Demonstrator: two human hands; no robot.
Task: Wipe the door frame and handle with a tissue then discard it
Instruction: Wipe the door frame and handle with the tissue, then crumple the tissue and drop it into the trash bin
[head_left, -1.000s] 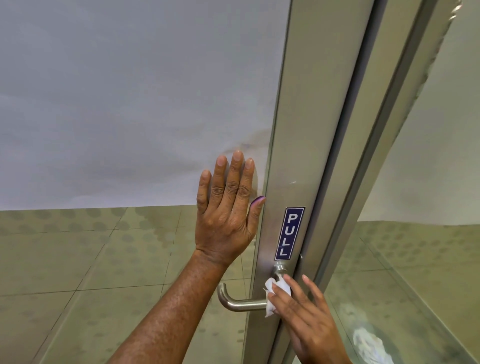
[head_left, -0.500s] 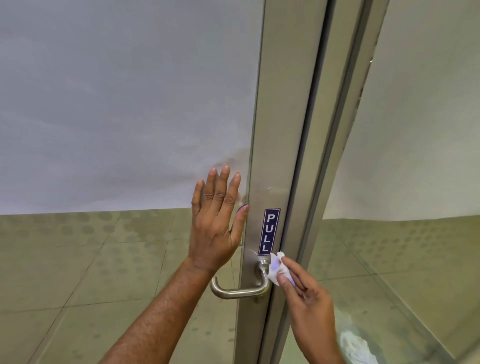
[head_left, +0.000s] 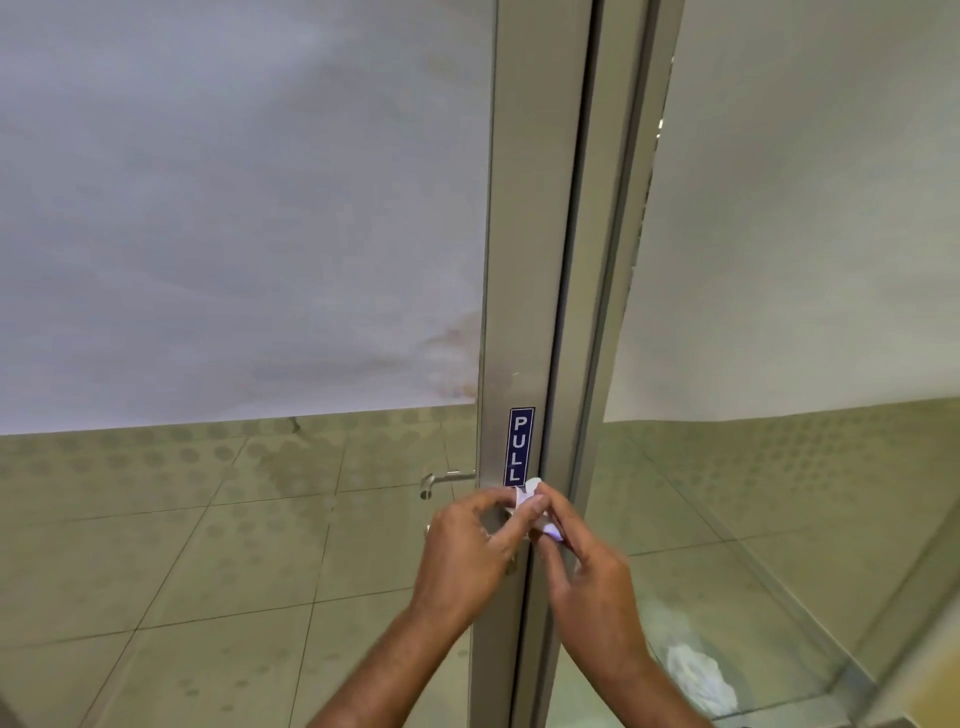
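Observation:
A brushed metal door frame (head_left: 524, 260) runs upright through the middle, with a blue PULL label (head_left: 521, 447) on it. Just below the label, a small crumpled white tissue (head_left: 531, 496) is pinched between the fingertips of both hands. My left hand (head_left: 470, 551) grips it from the left and my right hand (head_left: 587, 566) from the right, in front of the frame. My left hand hides most of the near handle. A handle on the far side of the glass (head_left: 441, 480) shows to the left.
Frosted glass panels (head_left: 234, 208) flank the frame, clear in their lower part. Through them I see a tiled floor (head_left: 182, 545) and a white crumpled thing in a round container (head_left: 701, 675) at lower right.
My left hand has come off the glass and down to the tissue, now pinching it together with my right hand. The view has shifted so the frame stands more upright.

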